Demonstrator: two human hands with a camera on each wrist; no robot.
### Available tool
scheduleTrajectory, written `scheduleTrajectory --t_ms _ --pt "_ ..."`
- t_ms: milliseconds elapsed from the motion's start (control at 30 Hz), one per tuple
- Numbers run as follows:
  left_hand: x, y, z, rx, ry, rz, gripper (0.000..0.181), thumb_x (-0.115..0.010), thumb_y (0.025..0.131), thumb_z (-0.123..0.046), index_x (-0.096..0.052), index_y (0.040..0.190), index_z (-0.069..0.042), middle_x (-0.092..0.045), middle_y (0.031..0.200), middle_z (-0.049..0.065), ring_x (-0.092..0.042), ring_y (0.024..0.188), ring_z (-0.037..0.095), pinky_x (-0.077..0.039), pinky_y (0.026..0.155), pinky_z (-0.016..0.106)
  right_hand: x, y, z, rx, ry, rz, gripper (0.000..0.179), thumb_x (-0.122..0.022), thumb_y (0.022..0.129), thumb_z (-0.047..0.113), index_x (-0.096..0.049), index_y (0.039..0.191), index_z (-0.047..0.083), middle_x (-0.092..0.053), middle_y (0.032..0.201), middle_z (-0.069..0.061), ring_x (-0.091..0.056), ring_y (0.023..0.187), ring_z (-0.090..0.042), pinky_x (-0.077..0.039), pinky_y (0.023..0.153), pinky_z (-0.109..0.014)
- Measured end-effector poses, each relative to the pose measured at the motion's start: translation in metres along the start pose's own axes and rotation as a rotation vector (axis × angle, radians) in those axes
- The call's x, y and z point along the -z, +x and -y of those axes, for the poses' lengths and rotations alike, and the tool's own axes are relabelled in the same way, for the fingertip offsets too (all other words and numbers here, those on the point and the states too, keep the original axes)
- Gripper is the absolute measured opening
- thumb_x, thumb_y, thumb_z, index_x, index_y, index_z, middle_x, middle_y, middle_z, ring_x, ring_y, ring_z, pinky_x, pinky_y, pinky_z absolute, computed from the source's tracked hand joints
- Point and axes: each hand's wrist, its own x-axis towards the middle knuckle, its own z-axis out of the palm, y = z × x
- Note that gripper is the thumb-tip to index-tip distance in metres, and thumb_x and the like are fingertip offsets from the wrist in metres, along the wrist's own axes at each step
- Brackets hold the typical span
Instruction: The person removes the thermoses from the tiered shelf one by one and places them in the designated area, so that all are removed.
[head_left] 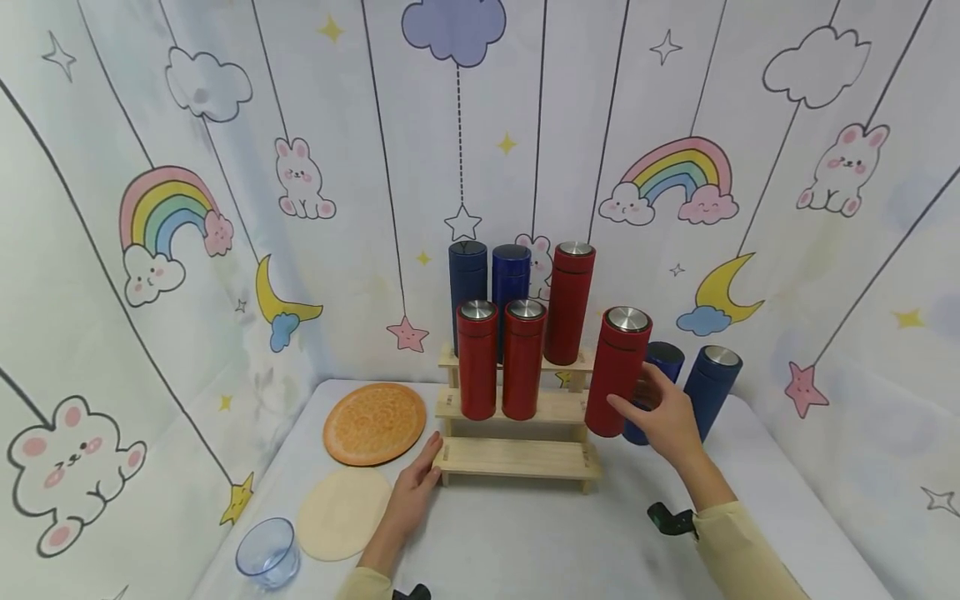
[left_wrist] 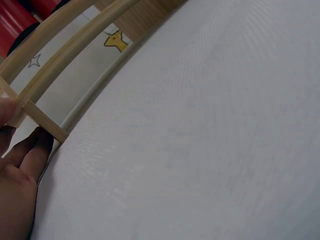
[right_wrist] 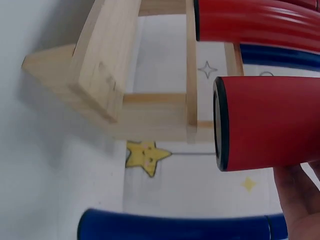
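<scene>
My right hand grips a red thermos with a silver lid, thumb in front. It is upright, just off the right end of the wooden tiered rack; its dark-rimmed base shows in the right wrist view. My left hand holds the left end of the rack's lowest step, with the fingers beside the short leg in the left wrist view. Two red thermoses stand on the middle step. On the top step are a navy thermos, a blue thermos and another red thermos.
Behind my right hand stand a blue thermos and a navy thermos. At the left lie a round orange-brown mat and a cream round mat, with a clear bluish glass bowl nearby. A patterned curtain backs the table.
</scene>
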Motion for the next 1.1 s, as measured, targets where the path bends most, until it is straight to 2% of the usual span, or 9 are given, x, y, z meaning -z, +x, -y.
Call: scheduleTrajectory --t_ms 133,233,333,500,600,800,1100 --pt "0.0 0.0 0.002 -0.005 0.004 -0.004 0.051 -0.053 0.113 -0.004 -0.045 0.164 -0.004 -0.031 0.175 0.011 -0.021 0.163 0.028 -0.023 0.117 0.009 0.011 -0.005 -0.001 -0.008 -0.033 -0.009 0.07 -0.081 0.1 0.036 -0.051 0.157 0.009 -0.067 0.142 -0.019 -0.067 0.128 -0.041 -0.056 0.104 -0.032" --pt "0.0 0.0 0.002 -0.017 0.01 -0.001 0.052 -0.053 0.113 -0.004 -0.045 0.164 -0.003 -0.031 0.175 0.013 -0.021 0.163 0.033 -0.023 0.116 0.008 0.019 -0.009 -0.003 -0.024 -0.037 -0.008 0.07 -0.08 0.101 0.036 -0.05 0.158 0.009 -0.066 0.144 -0.019 -0.066 0.128 -0.041 -0.054 0.1 -0.022" --pt "0.0 -0.001 0.003 -0.02 0.019 0.001 0.052 -0.053 0.113 -0.005 -0.045 0.164 -0.004 -0.031 0.175 0.013 -0.02 0.163 0.035 -0.023 0.115 0.007 0.026 -0.014 -0.007 -0.033 -0.036 -0.01 0.07 -0.08 0.101 0.036 -0.05 0.158 0.008 -0.065 0.144 -0.019 -0.067 0.125 -0.035 -0.055 0.098 -0.02" --pt "0.0 -0.001 0.005 -0.024 0.022 0.002 0.052 -0.054 0.114 -0.007 -0.045 0.165 -0.005 -0.032 0.175 0.012 -0.021 0.163 0.033 -0.024 0.115 0.008 0.037 -0.019 -0.017 -0.019 -0.034 -0.026 0.068 -0.081 0.101 0.03 -0.051 0.158 0.009 -0.065 0.143 -0.019 -0.063 0.116 -0.003 -0.051 0.091 -0.01" --pt "0.0 -0.001 0.007 -0.036 0.019 0.002 0.052 -0.053 0.114 -0.007 -0.045 0.165 -0.004 -0.032 0.175 0.012 -0.021 0.163 0.034 -0.025 0.116 0.009 0.044 -0.024 -0.021 -0.029 -0.026 -0.029 0.07 -0.081 0.101 0.03 -0.049 0.16 0.01 -0.064 0.145 -0.02 -0.058 0.114 0.009 -0.051 0.09 -0.01" --pt "-0.003 -0.001 0.007 -0.015 0.033 0.02 0.052 -0.053 0.114 -0.006 -0.045 0.165 -0.005 -0.031 0.175 0.012 -0.021 0.163 0.031 -0.024 0.116 0.009 0.057 -0.041 -0.033 -0.07 -0.053 -0.041 0.073 -0.081 0.101 0.03 -0.047 0.162 0.009 -0.063 0.146 -0.023 -0.054 0.111 0.016 -0.05 0.087 -0.007" --pt "0.0 0.0 0.006 -0.039 0.035 0.002 0.052 -0.054 0.113 -0.005 -0.046 0.165 -0.006 -0.033 0.175 0.01 -0.022 0.163 0.032 -0.024 0.115 0.008 0.056 -0.055 -0.058 -0.073 -0.079 -0.086 0.072 -0.085 0.098 0.029 -0.052 0.157 0.006 -0.066 0.138 -0.02 -0.056 0.11 0.015 -0.048 0.091 -0.005"
